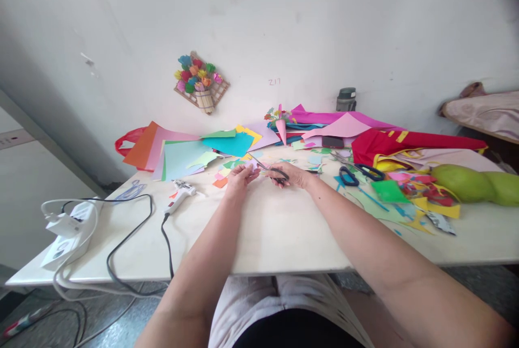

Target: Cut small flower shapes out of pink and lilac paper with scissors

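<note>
My right hand (287, 174) is closed round the dark handles of a pair of scissors (279, 174), whose blades point up and left. Close beside it, my left hand (240, 179) pinches a small piece of light purple paper (252, 166) near the blades. Whether the blades touch the paper I cannot tell. Small coloured paper scraps (230, 165) lie just beyond my hands. A pink paper cone with small paper flowers (281, 127) stands behind them at the back of the table.
At left are a glue gun (178, 200), its black cord and a white power strip (71, 234). Coloured paper sheets (184, 153) lie at the back left. On the right are larger blue-handled scissors (349, 176), paper scraps, red cloth (389, 145) and a green object (466, 183). A bottle (346, 99) stands behind.
</note>
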Demonstrator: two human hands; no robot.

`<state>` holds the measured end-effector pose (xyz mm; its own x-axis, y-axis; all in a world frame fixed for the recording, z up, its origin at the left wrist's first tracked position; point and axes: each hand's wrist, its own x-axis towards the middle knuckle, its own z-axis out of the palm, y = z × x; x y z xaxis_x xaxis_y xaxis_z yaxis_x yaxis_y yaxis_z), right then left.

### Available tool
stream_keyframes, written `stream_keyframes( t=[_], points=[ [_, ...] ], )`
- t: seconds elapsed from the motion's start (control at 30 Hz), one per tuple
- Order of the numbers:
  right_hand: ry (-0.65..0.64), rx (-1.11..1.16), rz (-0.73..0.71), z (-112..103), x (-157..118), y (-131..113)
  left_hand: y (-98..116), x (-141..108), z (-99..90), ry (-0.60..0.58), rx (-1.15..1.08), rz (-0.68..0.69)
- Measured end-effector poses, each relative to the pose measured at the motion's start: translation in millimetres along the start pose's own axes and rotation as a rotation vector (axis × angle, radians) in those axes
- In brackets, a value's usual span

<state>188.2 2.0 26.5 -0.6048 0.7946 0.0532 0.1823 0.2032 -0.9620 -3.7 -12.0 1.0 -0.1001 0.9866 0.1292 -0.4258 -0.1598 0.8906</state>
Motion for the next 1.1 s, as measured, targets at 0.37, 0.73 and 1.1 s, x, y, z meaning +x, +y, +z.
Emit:
stream_keyframes(
  t=[0.37, 0.73, 1.1],
  points=[
    [-0.003, 0.001, -0.026, -2, -2, -2, 3, -1, 0.8, -0.043, 0.015, -0.010],
    [-0.074, -0.073, 0.026, -10, 2, 6, 10, -3, -2.4, -0.054, 0.060, -0.057],
    [-0.068, -0.121, 0.026, -9, 0, 2, 8, -1, -5.2, -0.059, 0.060, -0.075]
  ],
)
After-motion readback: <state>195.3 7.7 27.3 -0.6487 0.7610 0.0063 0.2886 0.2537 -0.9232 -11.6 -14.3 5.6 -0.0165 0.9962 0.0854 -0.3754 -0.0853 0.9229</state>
